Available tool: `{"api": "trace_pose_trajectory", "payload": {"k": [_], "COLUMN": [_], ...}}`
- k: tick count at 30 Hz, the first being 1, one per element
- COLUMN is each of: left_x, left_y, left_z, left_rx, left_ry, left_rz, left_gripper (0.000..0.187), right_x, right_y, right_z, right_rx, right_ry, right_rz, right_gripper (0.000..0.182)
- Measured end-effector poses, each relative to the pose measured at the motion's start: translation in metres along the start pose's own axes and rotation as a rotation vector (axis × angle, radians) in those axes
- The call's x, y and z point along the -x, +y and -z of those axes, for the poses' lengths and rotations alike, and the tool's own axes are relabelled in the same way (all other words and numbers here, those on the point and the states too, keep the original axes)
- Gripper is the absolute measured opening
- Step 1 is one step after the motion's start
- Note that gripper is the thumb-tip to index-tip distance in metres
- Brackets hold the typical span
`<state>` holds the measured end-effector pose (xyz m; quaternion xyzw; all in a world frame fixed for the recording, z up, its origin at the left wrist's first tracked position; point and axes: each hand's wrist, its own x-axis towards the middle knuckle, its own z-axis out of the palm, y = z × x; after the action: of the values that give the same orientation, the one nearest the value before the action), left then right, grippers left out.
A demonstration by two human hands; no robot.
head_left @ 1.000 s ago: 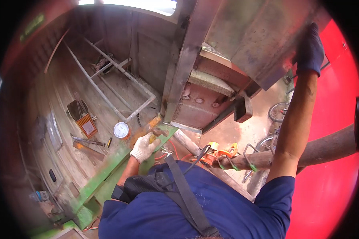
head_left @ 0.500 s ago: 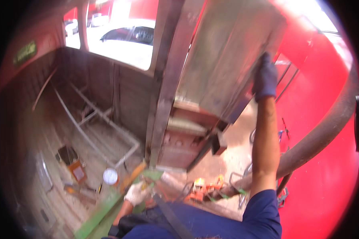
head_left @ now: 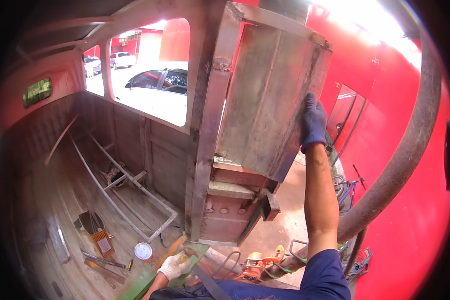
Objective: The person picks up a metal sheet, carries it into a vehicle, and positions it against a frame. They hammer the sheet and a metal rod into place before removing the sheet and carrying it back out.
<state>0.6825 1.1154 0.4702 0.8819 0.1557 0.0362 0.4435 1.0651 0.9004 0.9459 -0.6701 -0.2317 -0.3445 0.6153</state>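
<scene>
My right hand [head_left: 314,122], in a dark blue glove, is raised at the right edge of a bare grey sheet-metal panel [head_left: 265,100]. The thumb points up along that edge and the hand grips it; some fingers are hidden. This panel leans against an upright metal frame post [head_left: 212,135], above a rusty box-like step [head_left: 230,210]. Low in the view my left hand [head_left: 173,266], in a white glove, is closed around a small yellow-handled tool [head_left: 184,257] that looks like a hammer. It is close to a green-painted beam [head_left: 147,285].
On the van-like floor lie a welded tube frame [head_left: 172,217], an orange can [head_left: 101,242], a white-lidded tub [head_left: 144,251] and hand tools [head_left: 104,259]. A thick curved pipe [head_left: 385,195] rises at right, beside an orange machine [head_left: 257,262]. A red wall [head_left: 400,240] stands beyond.
The panel's top edge has come into view as the camera shifted. My right hand appears lower and farther left, still at the panel's edge. My left hand keeps its hold and sits slightly lower.
</scene>
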Motion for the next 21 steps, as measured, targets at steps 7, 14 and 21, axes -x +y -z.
{"api": "trace_pose_trajectory", "payload": {"k": [7, 14, 21], "left_x": [0.002, 0.007, 0.011], "left_y": [0.001, 0.004, -0.009], "left_z": [0.000, 0.002, -0.004], "left_rx": [0.032, -0.016, 0.054], "left_ry": [0.016, 0.018, 0.026], "left_rz": [-0.055, -0.014, -0.059], "left_gripper": [0.054, 0.057, 0.054], "right_x": [0.003, 0.013, 0.008], "right_y": [0.001, -0.022, -0.017], "right_z": [0.000, -0.007, -0.012], "right_rx": [-0.114, -0.115, -0.160], "right_ry": [-0.009, 0.027, 0.007], "right_rz": [0.001, 0.009, -0.026], "right_gripper": [0.056, 0.056, 0.056]}}
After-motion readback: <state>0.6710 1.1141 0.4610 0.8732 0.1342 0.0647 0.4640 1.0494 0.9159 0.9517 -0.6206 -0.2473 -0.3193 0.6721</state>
